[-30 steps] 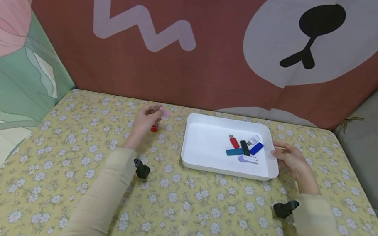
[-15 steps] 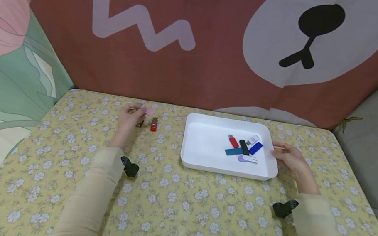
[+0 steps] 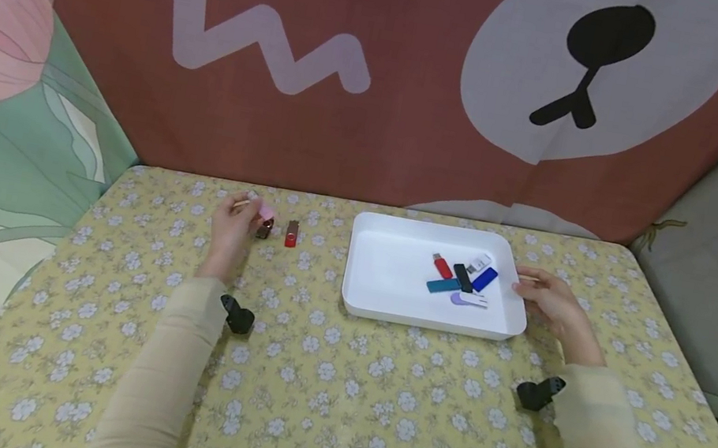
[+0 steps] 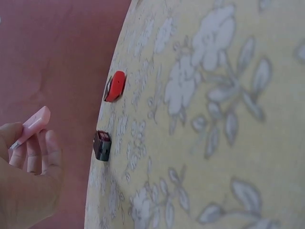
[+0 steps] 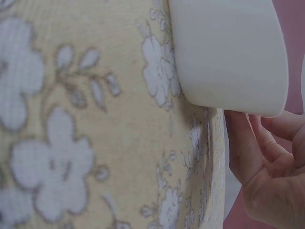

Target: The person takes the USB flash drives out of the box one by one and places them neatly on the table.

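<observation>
My left hand (image 3: 229, 233), at the far left of the table, pinches a pink USB flash drive (image 4: 37, 125) between thumb and fingers, raised off the cloth. A dark brown USB flash drive (image 3: 265, 228) stands on the cloth just beside that hand. To its right lies a red USB flash drive with a metal cover (image 3: 291, 234). A white tray (image 3: 388, 261) sits right of the middle. My right hand (image 3: 553, 306) has its fingertips at the tray's outer right wall, fingers extended, thumb near the rim; in the right wrist view they meet the tray's end.
Inside the tray's right half lie several USB flash drives, including a red one (image 3: 442, 265), a teal one (image 3: 443, 285) and a blue one (image 3: 485, 279). A flowered cloth (image 3: 327, 403) covers the table. A brown printed backdrop (image 3: 385, 157) rises behind it.
My left hand has moved left with the pink USB flash drive, uncovering the red drive and then the dark brown one. The right hand and tray keep their places.
</observation>
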A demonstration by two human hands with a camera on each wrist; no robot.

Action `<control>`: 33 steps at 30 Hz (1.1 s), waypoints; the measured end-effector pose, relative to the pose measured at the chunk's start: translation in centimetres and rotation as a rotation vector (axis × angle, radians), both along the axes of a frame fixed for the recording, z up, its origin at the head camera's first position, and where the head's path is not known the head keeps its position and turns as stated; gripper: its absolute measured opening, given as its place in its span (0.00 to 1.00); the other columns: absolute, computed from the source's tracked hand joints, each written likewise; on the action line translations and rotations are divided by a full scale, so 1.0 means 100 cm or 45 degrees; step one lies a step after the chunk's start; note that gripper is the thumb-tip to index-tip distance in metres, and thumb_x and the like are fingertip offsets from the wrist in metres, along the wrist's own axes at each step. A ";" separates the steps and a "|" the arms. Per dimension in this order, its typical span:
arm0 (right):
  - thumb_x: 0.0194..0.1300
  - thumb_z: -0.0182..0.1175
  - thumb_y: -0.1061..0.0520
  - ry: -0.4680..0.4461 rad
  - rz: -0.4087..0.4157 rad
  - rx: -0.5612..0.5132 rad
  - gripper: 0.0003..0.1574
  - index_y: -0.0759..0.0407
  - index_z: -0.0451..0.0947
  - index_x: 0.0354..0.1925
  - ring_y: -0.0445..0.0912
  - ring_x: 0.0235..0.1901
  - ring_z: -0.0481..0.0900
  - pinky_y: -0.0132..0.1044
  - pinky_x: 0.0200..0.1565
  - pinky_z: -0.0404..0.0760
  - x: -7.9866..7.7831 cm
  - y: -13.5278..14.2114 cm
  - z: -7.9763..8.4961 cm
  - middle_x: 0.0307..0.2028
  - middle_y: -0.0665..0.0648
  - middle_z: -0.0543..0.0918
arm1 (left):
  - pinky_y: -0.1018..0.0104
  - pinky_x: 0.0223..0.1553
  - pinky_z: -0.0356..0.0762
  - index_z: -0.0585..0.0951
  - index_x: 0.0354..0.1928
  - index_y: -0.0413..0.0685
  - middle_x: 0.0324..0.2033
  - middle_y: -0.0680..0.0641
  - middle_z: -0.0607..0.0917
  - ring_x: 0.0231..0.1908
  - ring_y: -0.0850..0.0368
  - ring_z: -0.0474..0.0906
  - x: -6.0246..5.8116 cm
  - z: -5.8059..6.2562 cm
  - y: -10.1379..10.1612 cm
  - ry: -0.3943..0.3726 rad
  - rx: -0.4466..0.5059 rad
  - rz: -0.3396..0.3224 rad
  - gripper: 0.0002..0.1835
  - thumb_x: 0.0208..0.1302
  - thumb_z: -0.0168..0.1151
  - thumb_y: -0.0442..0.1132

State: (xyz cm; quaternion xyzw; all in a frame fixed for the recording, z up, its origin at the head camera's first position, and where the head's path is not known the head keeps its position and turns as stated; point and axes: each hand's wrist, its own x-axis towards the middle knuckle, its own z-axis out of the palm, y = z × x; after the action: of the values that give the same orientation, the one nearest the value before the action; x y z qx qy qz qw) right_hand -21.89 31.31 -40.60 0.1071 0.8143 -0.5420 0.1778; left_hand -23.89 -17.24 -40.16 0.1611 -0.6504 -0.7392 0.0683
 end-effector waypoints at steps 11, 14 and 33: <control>0.72 0.51 0.54 -0.006 0.001 -0.002 0.40 0.61 0.47 0.74 0.28 0.33 0.78 0.24 0.42 0.81 0.000 -0.001 0.000 0.62 0.63 0.65 | 0.59 0.63 0.74 0.62 0.70 0.46 0.41 0.54 0.71 0.37 0.63 0.73 0.014 0.016 -0.004 -0.131 -0.025 -0.003 0.26 0.73 0.49 0.40; 0.72 0.51 0.53 -0.011 -0.003 0.000 0.40 0.61 0.47 0.74 0.28 0.33 0.77 0.24 0.42 0.81 0.000 -0.001 0.000 0.63 0.64 0.64 | 0.61 0.62 0.75 0.63 0.70 0.47 0.41 0.55 0.70 0.39 0.63 0.74 0.010 0.011 -0.007 -0.152 -0.011 0.015 0.26 0.72 0.51 0.38; 0.72 0.51 0.53 -0.017 -0.015 0.008 0.40 0.61 0.47 0.74 0.28 0.34 0.76 0.24 0.41 0.81 -0.001 0.000 -0.003 0.65 0.65 0.63 | 0.75 0.49 0.80 0.66 0.65 0.38 0.49 0.48 0.75 0.40 0.66 0.75 0.002 -0.012 -0.028 -0.245 -0.176 0.016 0.27 0.64 0.55 0.25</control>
State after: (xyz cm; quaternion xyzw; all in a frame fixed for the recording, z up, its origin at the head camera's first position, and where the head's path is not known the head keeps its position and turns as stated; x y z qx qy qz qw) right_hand -22.00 31.33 -40.86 0.1162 0.8142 -0.5397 0.1798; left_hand -23.68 -20.02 -41.41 0.2303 -0.7022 -0.6733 0.0213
